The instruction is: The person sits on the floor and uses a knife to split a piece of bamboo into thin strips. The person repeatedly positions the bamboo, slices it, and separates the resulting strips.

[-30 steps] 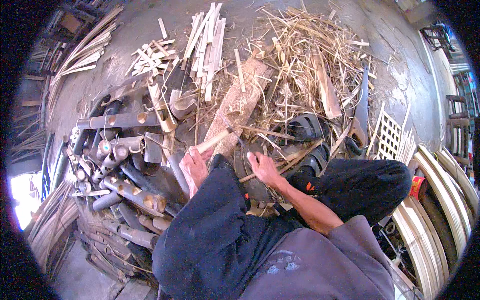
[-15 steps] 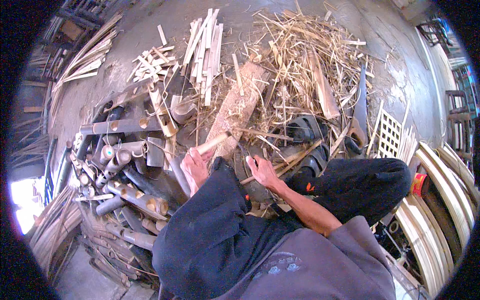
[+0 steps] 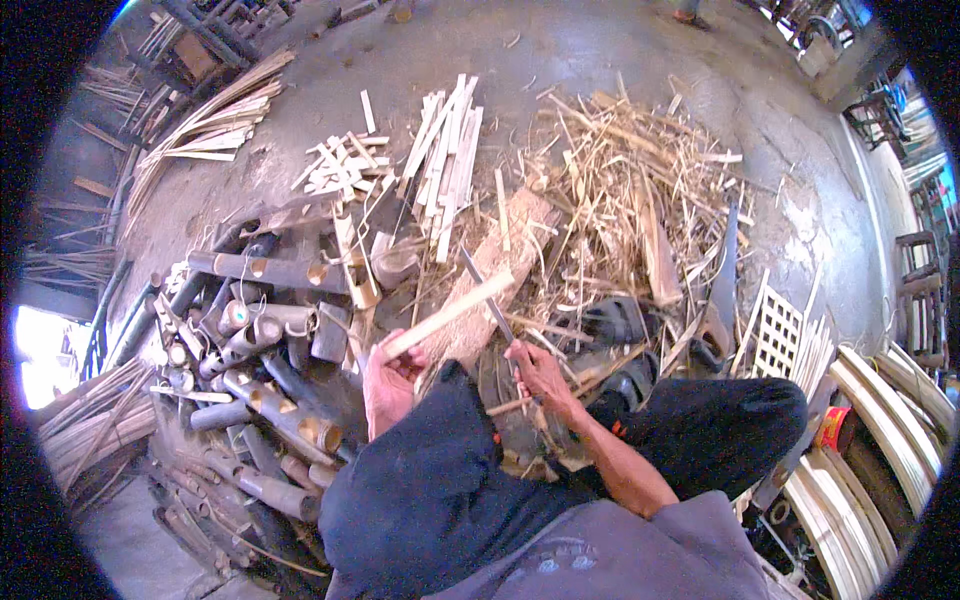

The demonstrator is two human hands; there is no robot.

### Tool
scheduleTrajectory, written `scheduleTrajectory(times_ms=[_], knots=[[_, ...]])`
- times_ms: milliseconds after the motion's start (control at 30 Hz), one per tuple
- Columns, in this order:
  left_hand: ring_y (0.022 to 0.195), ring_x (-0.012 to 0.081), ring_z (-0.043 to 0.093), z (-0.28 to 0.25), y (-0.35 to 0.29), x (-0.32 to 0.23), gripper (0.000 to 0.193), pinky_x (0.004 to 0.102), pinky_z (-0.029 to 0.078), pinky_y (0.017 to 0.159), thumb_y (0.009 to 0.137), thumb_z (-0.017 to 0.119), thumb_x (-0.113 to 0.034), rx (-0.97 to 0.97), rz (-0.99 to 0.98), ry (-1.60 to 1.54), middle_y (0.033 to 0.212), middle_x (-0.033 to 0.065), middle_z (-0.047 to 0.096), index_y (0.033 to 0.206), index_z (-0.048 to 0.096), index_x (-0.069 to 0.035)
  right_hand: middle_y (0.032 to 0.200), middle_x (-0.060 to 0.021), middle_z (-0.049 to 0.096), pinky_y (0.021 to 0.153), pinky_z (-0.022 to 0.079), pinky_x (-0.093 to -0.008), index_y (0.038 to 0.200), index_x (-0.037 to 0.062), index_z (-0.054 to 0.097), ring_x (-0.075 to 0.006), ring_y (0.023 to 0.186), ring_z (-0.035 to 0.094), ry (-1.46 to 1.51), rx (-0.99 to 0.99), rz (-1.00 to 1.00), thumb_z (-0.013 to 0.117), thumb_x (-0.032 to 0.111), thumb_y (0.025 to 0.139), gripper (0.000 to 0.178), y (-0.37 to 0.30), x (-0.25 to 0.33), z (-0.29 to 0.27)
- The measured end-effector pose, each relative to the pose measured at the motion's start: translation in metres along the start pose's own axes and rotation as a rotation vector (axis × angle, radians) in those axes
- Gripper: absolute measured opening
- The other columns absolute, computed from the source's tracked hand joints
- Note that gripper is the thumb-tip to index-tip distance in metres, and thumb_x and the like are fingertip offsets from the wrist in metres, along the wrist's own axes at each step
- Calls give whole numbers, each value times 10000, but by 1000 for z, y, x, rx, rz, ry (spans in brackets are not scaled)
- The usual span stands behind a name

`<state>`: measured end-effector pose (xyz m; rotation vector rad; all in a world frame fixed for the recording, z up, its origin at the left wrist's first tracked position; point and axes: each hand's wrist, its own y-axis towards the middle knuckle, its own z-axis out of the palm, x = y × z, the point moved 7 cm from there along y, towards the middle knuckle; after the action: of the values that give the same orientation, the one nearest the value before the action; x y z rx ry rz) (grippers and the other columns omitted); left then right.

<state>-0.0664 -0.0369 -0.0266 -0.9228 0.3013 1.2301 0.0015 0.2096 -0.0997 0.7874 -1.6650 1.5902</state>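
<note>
My left hand (image 3: pixel 393 380) is closed around the near end of a pale bamboo strip (image 3: pixel 447 318), which slants up and to the right. A knife (image 3: pixel 485 291) with a long narrow dark blade is gripped in my right hand (image 3: pixel 540 370). Its blade points up and left and passes beside the strip's far end; I cannot tell whether they touch. Beyond both hands a worn wooden board (image 3: pixel 515 232) lies on the floor, with shavings on it and one thin strip (image 3: pixel 502 208) across it.
Cut bamboo tubes (image 3: pixel 270 400) crowd the left. Ahead lie bundled pale strips (image 3: pixel 450 165), short pieces (image 3: pixel 342 162) and heaped shavings (image 3: pixel 610 180). A saw (image 3: pixel 722 290) and a woven lattice (image 3: pixel 775 328) are at right, with long curved strips (image 3: pixel 840 520) beyond my knee.
The strip has swung to show its pale flat side, reaching further up and right. The knife blade has risen into clear view beside it. The whole view has tilted slightly.
</note>
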Motion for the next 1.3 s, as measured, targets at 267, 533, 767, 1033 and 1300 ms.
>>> scheduleTrajectory(times_ms=[267, 533, 767, 1033, 1300], knots=[[814, 269, 629, -5, 26, 70, 429, 409, 530, 755, 957, 506, -364, 105, -308, -125, 964, 143, 630, 1234, 517, -36, 616, 51, 466, 411, 365, -222, 1072, 63, 556, -41, 481, 439, 142, -85, -437, 599, 324, 934, 298, -17, 161, -31], [779, 308, 642, 147, 11, 19, 364, 383, 527, 716, 880, 640, -212, 554, 747, 1255, 984, 143, 633, 1162, 528, -11, 731, -12, 582, 499, 410, -234, 1099, 51, 574, -78, 575, 518, -131, -192, -461, 597, 314, 930, 314, -21, 176, -49], [589, 174, 562, 71, 75, 50, 215, 345, 510, 613, 932, 583, -234, 232, 72, 764, 643, 20, 550, 855, 517, -44, 583, 16, 447, 402, 386, -230, 1238, 94, 529, -62, 439, 432, 212, -142, -380, 481, 432, 976, 431, -33, 188, -46], [767, 250, 540, 16, 110, 46, 253, 530, 528, 875, 1018, 357, -188, -15, -233, -237, 823, 105, 497, 1196, 444, -30, 593, 25, 424, 401, 373, -217, 1252, 102, 513, -46, 451, 411, 90, -247, -119, 485, 349, 991, 361, -49, 128, -71], [812, 295, 513, 3, 116, 55, 231, 520, 545, 898, 1019, 331, -150, -264, -193, -392, 920, 180, 429, 949, 375, 65, 638, 12, 456, 424, 390, -250, 1199, 125, 538, -75, 486, 445, 2, -107, 150, 507, 333, 975, 307, -46, 49, -34]])
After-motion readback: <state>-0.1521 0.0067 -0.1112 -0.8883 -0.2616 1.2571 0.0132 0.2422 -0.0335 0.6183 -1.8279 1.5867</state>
